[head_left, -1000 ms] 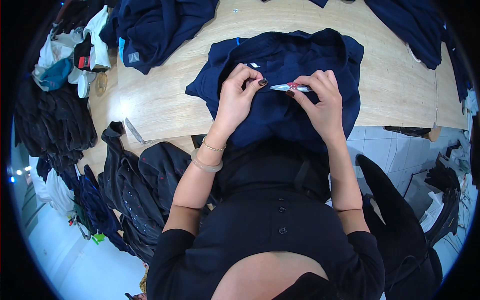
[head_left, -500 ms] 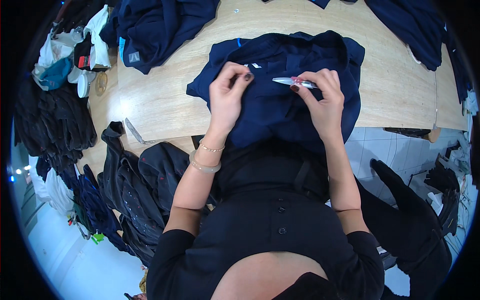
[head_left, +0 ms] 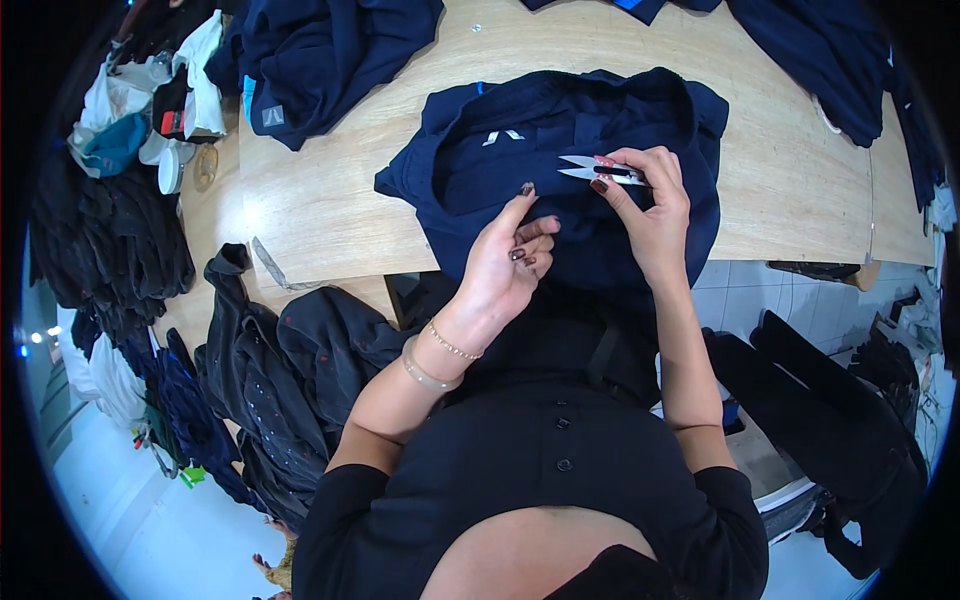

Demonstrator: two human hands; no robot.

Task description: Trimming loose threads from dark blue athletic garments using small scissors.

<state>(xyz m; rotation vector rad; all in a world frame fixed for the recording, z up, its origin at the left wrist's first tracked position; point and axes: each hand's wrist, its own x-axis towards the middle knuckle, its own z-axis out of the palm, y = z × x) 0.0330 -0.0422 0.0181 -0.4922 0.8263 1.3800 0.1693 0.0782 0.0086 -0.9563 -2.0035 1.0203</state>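
A navy blue garment (head_left: 480, 230) lies bunched at the table's front edge, with its wide opening facing up and a small white mark inside. Over its right part, my right hand (head_left: 655, 205) grips a pair of thread snips (head_left: 600, 170), whose two blades point left and stand apart. Lower and to the left hovers my left hand (head_left: 510, 262), palm turned up, thumb stretched out and fingers loosely bent. Nothing shows in it. I cannot tell whether it touches the cloth.
More navy garments (head_left: 330, 60) lie on the wooden table (head_left: 800, 200) at the back left and back right. A dark speckled garment (head_left: 265, 370) hangs at the left edge, near a pile of black cloth (head_left: 110, 240). Another person's dark-clothed legs (head_left: 810, 400) are at the right.
My left hand has come down and right from the garment's opening, turning palm up with its pinch released. The snips' blades have parted and shifted slightly right. The legs at right have moved.
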